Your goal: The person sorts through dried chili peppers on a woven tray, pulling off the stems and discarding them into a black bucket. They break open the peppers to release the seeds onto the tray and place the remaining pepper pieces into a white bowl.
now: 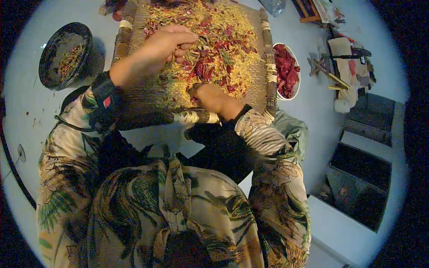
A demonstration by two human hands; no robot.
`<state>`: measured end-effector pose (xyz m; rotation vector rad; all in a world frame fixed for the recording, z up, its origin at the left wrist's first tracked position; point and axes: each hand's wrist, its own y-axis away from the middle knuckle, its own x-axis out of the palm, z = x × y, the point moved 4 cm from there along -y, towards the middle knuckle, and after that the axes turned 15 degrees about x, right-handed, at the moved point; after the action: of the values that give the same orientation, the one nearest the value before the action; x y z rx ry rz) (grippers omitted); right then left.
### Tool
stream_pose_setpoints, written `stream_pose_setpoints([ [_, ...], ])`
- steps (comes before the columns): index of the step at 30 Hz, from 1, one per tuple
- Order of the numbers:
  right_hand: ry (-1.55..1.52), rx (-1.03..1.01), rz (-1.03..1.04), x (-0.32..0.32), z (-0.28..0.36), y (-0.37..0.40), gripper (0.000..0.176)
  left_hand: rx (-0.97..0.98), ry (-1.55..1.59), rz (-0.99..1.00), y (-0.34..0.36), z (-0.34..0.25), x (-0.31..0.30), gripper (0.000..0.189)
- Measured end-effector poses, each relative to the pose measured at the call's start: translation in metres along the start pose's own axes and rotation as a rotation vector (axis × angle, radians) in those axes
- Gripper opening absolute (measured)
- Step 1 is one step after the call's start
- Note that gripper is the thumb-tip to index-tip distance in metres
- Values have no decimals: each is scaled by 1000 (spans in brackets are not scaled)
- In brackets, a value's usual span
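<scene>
Flanking woven tray [270, 53]: bucket [53, 48], white bowl [298, 85]; left fingers [185, 38] clenched, right fingers [195, 90] unclear.

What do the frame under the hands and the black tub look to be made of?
The frame looks like dark, rough wood or thick cane, lashed at intervals with pale strips. The tub is probably plastic or rubber: black, smooth-rimmed, with a faint sheen, though metal can't be ruled out.

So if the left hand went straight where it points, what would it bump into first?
The left hand would probably meet the red and yellow bits just past its fingertips. Its height isn't clear, so it might pass over them toward the wrapped pole on the right.
</scene>
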<state>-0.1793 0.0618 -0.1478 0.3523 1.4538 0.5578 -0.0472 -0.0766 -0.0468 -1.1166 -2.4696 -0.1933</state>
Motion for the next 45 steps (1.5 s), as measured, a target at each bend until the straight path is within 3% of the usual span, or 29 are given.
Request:
stream_pose_setpoints([
  [5, -677, 62, -188, -73, -4, 27, 16, 84, -265, 69, 2, 1, 0, 18],
  [8, -969, -113, -447, -93, -13, 38, 21, 202, -257, 166, -9, 24, -2, 20],
  [10, -1224, 2, -301, -101, -15, 48, 18, 239, -197, 180, 3, 7, 20, 21],
  [11, -1363, 42, -241, -106, -10, 55, 17, 109, -169, 190, 11, -2, 31, 21],
  [12, -1503, 78, -177, -110, -5, 61, 17, 112, -217, 194, 13, -4, 36, 20],
  [14, -1434, 96, -253, -117, 1, 68, 16, 110, -311, 198, 14, -7, 41, 19],
  [15, -1428, 110, -278, -116, 2, 69, 16, 308, -311, 204, 14, -11, 48, 15],
  [18, -1424, 153, -324, -114, 5, 71, 16, 156, -260, 212, 15, -6, 49, 13],
  [24, -1503, 91, -426, -107, 5, 65, 17, 381, -587, 150, 13, -14, 51, 14],
  [30, -1357, 102, -509, -112, 10, 71, 18, 317, -404, 92, 12, 2, 51, 14],
  [33, -1365, 61, -529, -116, 12, 74, 17, 113, -24, 76, 13, 15, 50, 15],
  [36, -1415, 3, -527, -116, 14, 74, 16, -65, 98, 123, 16, 10, 49, 16],
  [39, -1357, 20, -537, -115, 12, 71, 16, -48, 93, 153, 16, 7, 46, 15],
  [41, -1252, 68, -554, -117, 10, 71, 15, 104, -151, 148, 12, 6, 43, 14],
  [45, -737, 109, -781, -123, 13, 72, 12, 336, -664, 240, 15, -7, 41, 13],
])
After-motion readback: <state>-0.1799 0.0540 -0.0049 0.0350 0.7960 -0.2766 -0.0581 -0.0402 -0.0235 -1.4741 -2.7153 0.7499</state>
